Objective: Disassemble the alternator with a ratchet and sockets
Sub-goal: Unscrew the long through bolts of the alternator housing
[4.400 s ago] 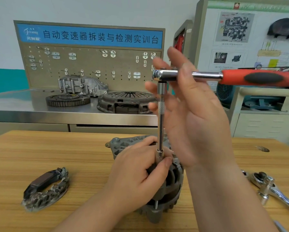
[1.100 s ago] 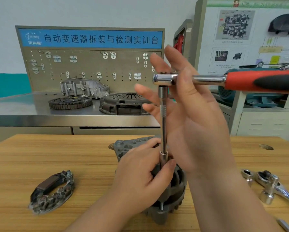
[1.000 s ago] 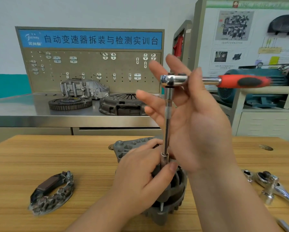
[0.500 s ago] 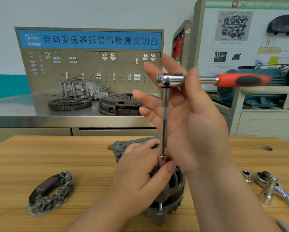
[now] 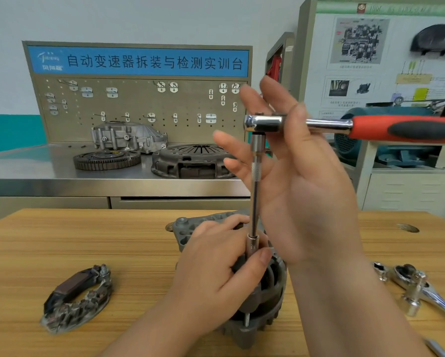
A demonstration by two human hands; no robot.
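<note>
Your left grip [image 5: 216, 274] is closed over the top of the alternator [image 5: 265, 313]. The fingers curl round the far side of its housing, and the thumb lies along the near side with its tip just beside the socket [image 5: 252, 245]. The alternator stands on the wooden tabletop [image 5: 87, 240], about midway across and close to you.

From the socket a slim extension bar [image 5: 254, 191] rises nearly upright to the head of the ratchet [image 5: 329, 124]. What the socket sits on is hidden behind your left thumb.

Your right grip [image 5: 301, 191] holds the ratchet lightly. The thumb crosses the front of the chrome neck just behind the head and pins it against the fingers behind. Those fingers are spread and almost straight, not wrapped round the tool, and the palm faces the bar. The red and black handle reaches right, level, with nothing holding it.

To your left a loose horseshoe-shaped part [image 5: 77, 300] lies on the tabletop, well apart from the alternator. To your right lie a second ratchet [image 5: 427, 292] and a small loose socket [image 5: 379, 270].
</note>
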